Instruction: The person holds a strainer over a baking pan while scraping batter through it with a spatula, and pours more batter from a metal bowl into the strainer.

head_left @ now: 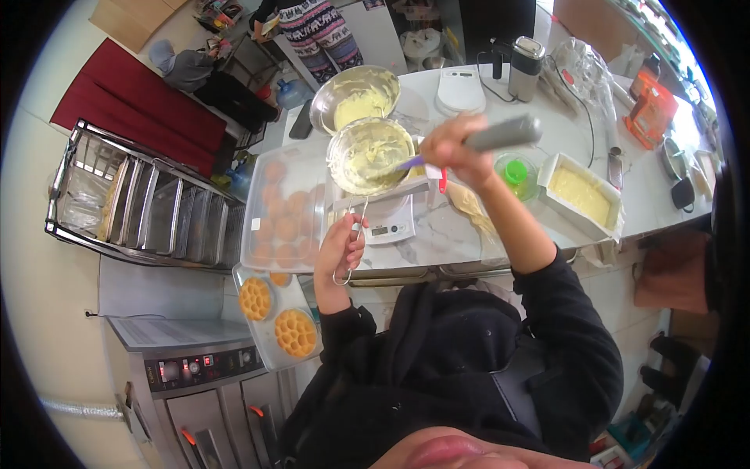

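Observation:
My left hand [341, 248] is closed round the wire handle of a metal strainer [370, 156] that is smeared with pale yellow batter. My right hand [461, 148] grips a spatula [500, 134] with a grey handle; its purple end reaches into the strainer's batter. Behind the strainer is a large steel bowl [355, 95] with more batter. Beneath it, a light-coloured pan is partly hidden, above a white digital scale [391, 224]. A batter-filled lined loaf pan [582, 195] stands to the right.
A lidded plastic box [283, 211] of round cakes is at the left, above a tray with honeycomb-patterned cakes [295, 333]. A glass bowl with a green lid [515, 173], another scale [460, 90] and an orange packet [651, 113] are on the table. Two other people are beyond it.

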A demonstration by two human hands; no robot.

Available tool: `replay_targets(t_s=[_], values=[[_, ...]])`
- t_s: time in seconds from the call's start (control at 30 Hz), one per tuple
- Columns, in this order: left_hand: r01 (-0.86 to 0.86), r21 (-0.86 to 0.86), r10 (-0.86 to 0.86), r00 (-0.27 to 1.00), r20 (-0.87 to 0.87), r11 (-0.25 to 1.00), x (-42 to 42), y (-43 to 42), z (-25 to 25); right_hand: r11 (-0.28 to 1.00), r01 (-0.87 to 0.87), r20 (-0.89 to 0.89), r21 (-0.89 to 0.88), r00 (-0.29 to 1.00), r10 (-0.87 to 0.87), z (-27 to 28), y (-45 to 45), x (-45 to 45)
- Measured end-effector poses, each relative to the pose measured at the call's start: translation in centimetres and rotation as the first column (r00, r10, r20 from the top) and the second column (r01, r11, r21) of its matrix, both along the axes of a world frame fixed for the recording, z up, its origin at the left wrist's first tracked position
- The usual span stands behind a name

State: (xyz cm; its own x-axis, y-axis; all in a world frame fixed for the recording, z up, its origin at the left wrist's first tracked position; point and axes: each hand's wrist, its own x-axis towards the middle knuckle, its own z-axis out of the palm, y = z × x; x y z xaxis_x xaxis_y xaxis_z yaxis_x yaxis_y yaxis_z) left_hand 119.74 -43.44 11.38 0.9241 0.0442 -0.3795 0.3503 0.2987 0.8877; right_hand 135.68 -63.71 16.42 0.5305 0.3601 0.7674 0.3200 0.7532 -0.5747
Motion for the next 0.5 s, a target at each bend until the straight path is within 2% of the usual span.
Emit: replay_targets(t_s=[0.07, 0.1, 0.2, 0.3, 0.4, 0.43, 0.5], values=[[-0.045, -0.014, 0.045, 0.999, -0.010, 0.999, 0.0, -0.2, -0.3, 0.976, -0.134, -0.192, 0.170, 0.967, 0.166, 1.5, -0.3, 0.5], [-0.062, -0.019, 0.062, 0.998, -0.017, 0.998, 0.1, -0.3, -0.5, 0.977, -0.022, -0.135, 0.212, 0.989, 0.052, 2.1, 0.1, 0.9], [-0.049, -0.034, 0.049, 0.999, 0.008, 0.998, 0.2, 0.9, -1.4, 0.968, 0.123, -0.293, 0.217, 0.954, -0.056, 3.3, 1.1, 1.4], [-0.083, -0.118, 0.085, 0.996, 0.015, 0.990, -0.2, 1.6, -0.9, 0.939, 0.183, -0.452, 0.291, 0.892, -0.034, 3.5, 2.6, 1.8], [-0.105, -0.160, 0.110, 0.994, 0.022, 0.981, -0.5, 1.7, -0.3, 0.911, 0.357, -0.590, 0.207, 0.788, -0.175, 3.9, 2.9, 2.5], [-0.091, -0.145, 0.097, 0.994, 0.040, 0.985, -0.5, 1.6, 0.0, 0.911, 0.381, -0.536, 0.154, 0.807, -0.247, 3.2, 2.7, 3.4], [-0.090, -0.161, 0.100, 0.993, 0.056, 0.983, -0.6, 1.7, 0.4, 0.867, 0.477, -0.386, -0.140, 0.780, -0.492, 2.8, 1.5, 4.4]])
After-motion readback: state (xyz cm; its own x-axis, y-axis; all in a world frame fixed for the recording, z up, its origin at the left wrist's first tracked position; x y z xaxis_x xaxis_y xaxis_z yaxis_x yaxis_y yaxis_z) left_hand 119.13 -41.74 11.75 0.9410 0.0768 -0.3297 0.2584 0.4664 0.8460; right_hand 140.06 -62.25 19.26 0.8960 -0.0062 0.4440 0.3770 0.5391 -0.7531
